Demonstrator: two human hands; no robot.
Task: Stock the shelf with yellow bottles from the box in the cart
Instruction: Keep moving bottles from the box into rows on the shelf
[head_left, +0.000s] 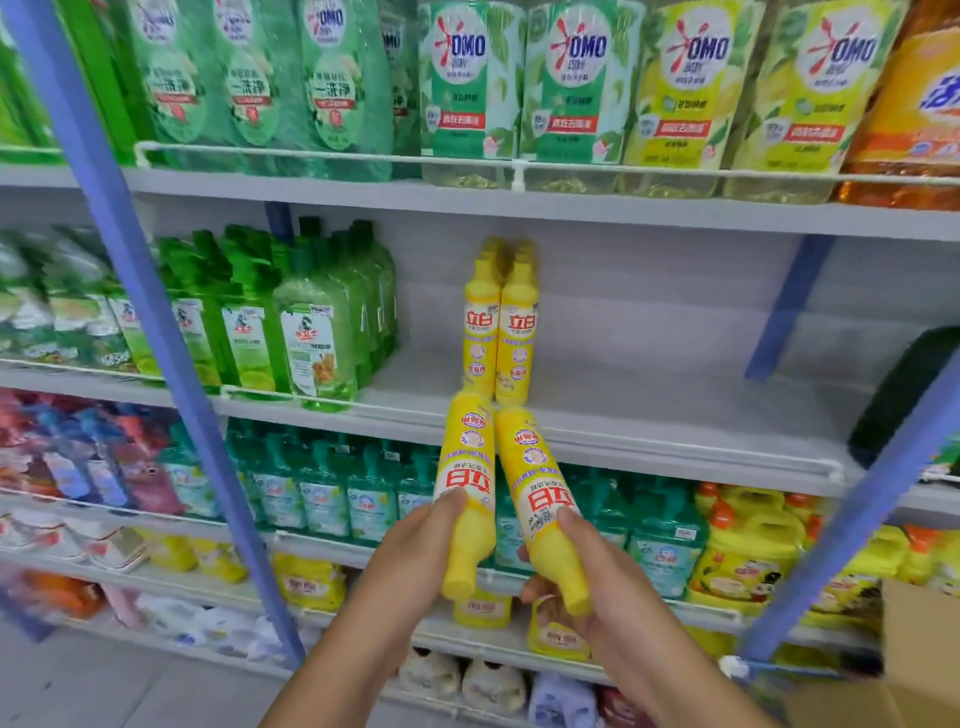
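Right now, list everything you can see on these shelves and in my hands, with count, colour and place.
held yellow bottles: two, yellow, caps toward me, bases at the middle shelf's edge
shelved yellow bottles: two rows, yellow, upright on the middle shelf
green bottles: many, green, middle shelf left
OMO refill pouches: several, green and yellow, top shelf
teal bottles: a row, lower shelf
yellow jugs: several, orange caps, lower right
cardboard box: one, brown, bottom right
left hand: grip on left bottle
right hand: grip on right bottle

Two yellow bottles (500, 332) with red-lettered white labels stand on a pale grey shelf (649, 415). Left of them, green bottles (291, 322). Above the bottles, green and yellow leaf-patterned pouches (571, 83).
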